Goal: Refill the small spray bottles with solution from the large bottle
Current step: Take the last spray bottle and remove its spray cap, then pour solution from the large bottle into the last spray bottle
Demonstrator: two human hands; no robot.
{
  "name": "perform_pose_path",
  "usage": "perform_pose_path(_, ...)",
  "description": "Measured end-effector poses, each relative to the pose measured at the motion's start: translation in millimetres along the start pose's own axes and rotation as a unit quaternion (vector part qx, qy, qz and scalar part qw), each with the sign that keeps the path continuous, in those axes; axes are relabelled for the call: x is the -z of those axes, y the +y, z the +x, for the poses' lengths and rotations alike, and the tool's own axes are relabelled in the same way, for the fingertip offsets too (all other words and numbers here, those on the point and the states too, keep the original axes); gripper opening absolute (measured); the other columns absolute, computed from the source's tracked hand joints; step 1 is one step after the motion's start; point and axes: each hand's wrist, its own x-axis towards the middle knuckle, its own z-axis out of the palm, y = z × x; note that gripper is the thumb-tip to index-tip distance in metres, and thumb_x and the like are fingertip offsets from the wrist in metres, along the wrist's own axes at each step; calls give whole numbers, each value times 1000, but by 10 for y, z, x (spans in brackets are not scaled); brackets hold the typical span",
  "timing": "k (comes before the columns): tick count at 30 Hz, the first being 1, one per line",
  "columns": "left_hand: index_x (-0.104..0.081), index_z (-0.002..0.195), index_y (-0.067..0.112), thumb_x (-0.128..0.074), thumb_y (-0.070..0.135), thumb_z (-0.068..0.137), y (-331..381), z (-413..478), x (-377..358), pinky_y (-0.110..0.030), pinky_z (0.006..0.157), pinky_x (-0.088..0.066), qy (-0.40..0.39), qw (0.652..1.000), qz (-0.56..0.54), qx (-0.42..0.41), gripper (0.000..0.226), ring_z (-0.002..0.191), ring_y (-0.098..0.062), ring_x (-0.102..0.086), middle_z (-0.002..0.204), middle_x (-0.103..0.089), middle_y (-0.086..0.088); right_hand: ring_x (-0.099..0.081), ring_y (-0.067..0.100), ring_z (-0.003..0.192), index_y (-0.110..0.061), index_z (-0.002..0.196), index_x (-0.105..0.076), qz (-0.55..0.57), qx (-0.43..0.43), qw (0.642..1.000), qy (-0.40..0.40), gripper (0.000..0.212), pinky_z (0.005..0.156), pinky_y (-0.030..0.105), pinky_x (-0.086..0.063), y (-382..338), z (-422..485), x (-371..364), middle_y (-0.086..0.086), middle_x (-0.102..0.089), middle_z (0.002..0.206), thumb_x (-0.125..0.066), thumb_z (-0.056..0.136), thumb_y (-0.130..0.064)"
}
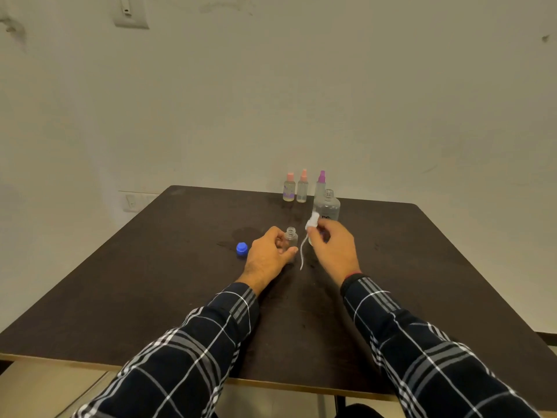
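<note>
A small clear plastic bottle point(291, 238) stands upright near the middle of a dark brown table point(150, 285). Its threaded neck is open, with no top on it. Behind it and to the right stands the large bottle point(328, 206), also clear and uncapped, with dark lettering on its side. A blue cap point(242, 248) lies on the table to the left of the small bottle.

At the far edge of the table three more small spray bottles stand in a row, two with pink tops point(289, 188) point(302, 188) and one with a purple top point(321, 181).

The lower part of the small bottle is hidden behind the left hand point(266, 256). The base of the large bottle is hidden behind the right hand point(336, 248). The liquid levels are hard to make out.

The left hand's fingers point(278, 235) curl around the small bottle and grip it on the table. The right hand's fingers point(320, 229) pinch a white spray head point(312, 220), lifted just right of the bottle's neck, its thin tube point(302, 256) hanging down. Both arms wear dark checked sleeves point(193, 351).
</note>
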Motion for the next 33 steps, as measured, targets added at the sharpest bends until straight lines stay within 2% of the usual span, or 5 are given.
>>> perform_pose_path(9, -59, 100, 28, -75, 32, 87, -40, 12, -27, -34, 87, -59, 6, 1000, -10, -12, 22, 86, -5, -68, 93, -70, 8, -63, 20, 109, -14, 116, -71, -149, -139, 973, -111, 32, 94, 32, -50, 116, 108, -258, 5, -70, 110, -66, 93, -34)
perform_pose_path(14, -59, 100, 28, -76, 34, 86, -50, 13, -29, -34, 87, -59, 4, 1000, -16, -12, 23, 87, -7, -69, 95, -70, 7, -62, 16, 90, -22, 99, -64, -119, -105, 983, 94, 16, 74, 32, -52, 82, 11, -121, -1, -65, 102, -58, 96, -37)
perform_pose_path(17, -58, 100, 28, -76, 33, 86, -45, 13, -20, -34, 87, -59, 0, 1000, -11, -9, 23, 88, -7, -69, 95, -69, 7, -60, 18, 105, -20, 121, -52, -63, -111, 979, 158, 36, 85, 33, -52, 146, 89, -28, 2, -57, 120, -66, 92, -36)
perform_pose_path(23, -59, 104, 32, -75, 32, 86, -32, 43, 11, -34, 87, -59, -15, 1000, 0, -13, 24, 86, -5, -69, 94, -69, 9, -46, 25, 135, -20, 154, -23, 23, -120, 992, 17, 95, 111, 44, -42, 256, 440, 36, 7, -43, 150, -81, 80, -31)
perform_pose_path(33, -56, 132, 30, -69, 36, 92, 4, 35, 42, -29, 90, -56, -39, 997, 59, -34, 43, 91, -3, -66, 103, -66, 11, -56, 30, 122, -15, 137, -27, -23, -76, 993, -85, 75, 101, 40, -46, 230, 597, 77, 11, -51, 138, -79, 83, -17)
